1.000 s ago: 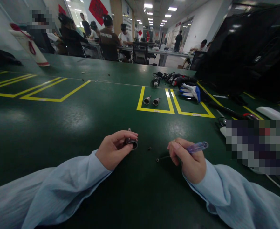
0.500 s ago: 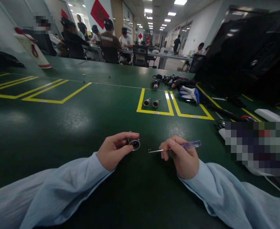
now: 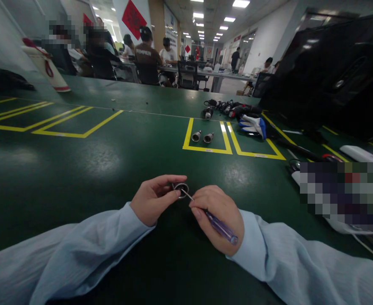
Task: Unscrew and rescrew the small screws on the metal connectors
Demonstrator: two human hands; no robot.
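Note:
My left hand [image 3: 153, 199] is closed round a small round metal part [image 3: 181, 187] with an open end, held just above the green table [image 3: 94, 169]. My right hand [image 3: 218, 216] grips a screwdriver [image 3: 219, 225] with a clear purple handle. Its thin shaft points up and left, and its tip is inside the opening of the metal part. Both hands are close together near the table's front edge.
Two similar metal parts [image 3: 202, 137] lie in a yellow-taped box [image 3: 207, 148] farther back. Behind them lie several dark tools [image 3: 224, 108] and a white-and-blue glove [image 3: 252, 125]. A black case [image 3: 332, 72] stands at right. People sit at tables behind.
My right hand has swung the screwdriver from lying sideways to pointing up-left and moved left, so its tip now sits in the metal part. My left hand stayed put.

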